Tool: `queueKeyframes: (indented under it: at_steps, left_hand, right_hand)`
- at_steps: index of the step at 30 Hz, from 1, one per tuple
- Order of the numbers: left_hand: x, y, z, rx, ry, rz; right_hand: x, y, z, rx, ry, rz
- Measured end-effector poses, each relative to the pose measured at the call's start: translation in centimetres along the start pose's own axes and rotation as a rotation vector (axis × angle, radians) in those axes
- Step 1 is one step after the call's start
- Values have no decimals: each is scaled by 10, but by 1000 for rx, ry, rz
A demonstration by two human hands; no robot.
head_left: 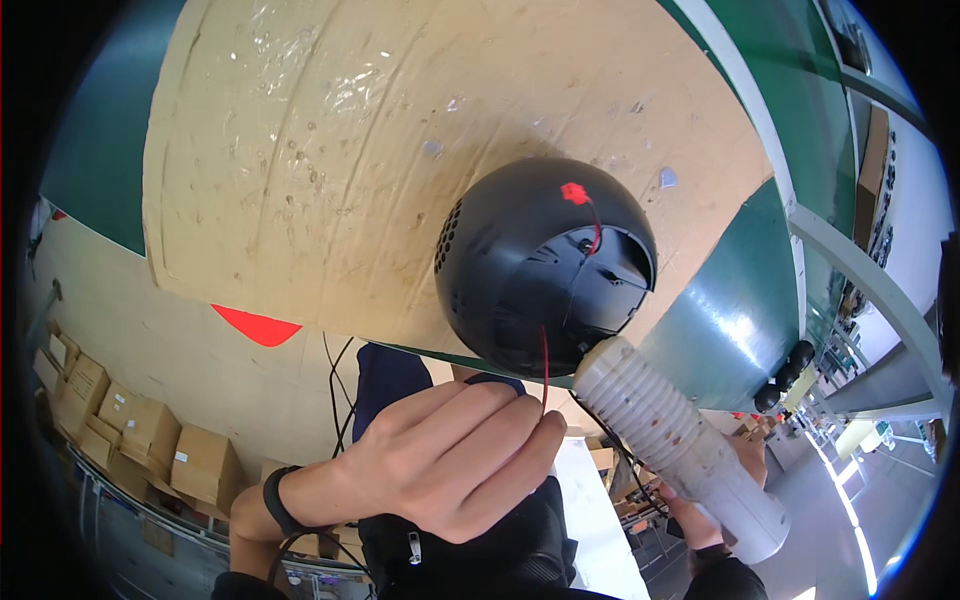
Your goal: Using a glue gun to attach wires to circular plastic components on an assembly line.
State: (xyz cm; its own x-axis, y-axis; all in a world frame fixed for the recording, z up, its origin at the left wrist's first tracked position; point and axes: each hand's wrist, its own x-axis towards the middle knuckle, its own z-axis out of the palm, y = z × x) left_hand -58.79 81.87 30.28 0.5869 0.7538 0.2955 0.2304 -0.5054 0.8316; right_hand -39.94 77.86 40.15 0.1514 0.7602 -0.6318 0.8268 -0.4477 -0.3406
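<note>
A round black plastic housing (500,250) rests at the near edge of the cardboard, its cut-out side turned toward me. A short red lead with a red connector (574,193) lies over its upper part. My left hand (455,455) is closed in a pinch on a thin red wire (545,365) in front of the housing. My right hand (700,515) wraps round a whitish ribbed tool (665,430), which looks like an electric screwdriver. Its dark front end meets the lower edge of the housing's cut-out; the very tip is hidden.
Flattened cardboard (330,150) covers much of the green tabletop (730,300). A pale metal frame (860,270) runs along the right. Cardboard boxes (150,430) sit at lower left, and a black cable (335,390) hangs near my lap. A red piece (258,325) shows under the cardboard.
</note>
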Motion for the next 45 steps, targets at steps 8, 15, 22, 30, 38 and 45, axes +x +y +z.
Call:
queueKeyframes:
  at_steps: [8,15,22,30,38,45]
  left_hand:
    - [-8,-7,-1,-54,95,96]
    - [-14,-4,-4,-58,84,24]
    - [-14,-3,-3,-63,102,29]
    - [-14,-6,-7,-51,80,43]
    - [-1,-7,-22,-154,178,-97]
    - [37,-40,-24,-344,95,-199]
  right_hand:
    - [15,-24,0,-71,-39,46]
    - [-21,10,-33,-67,-84,58]
    - [-24,4,-33,-119,-81,83]
    - [-42,19,-37,-201,-143,164]
    - [-42,15,-41,-113,-222,239]
    - [-60,33,-27,-11,-90,367]
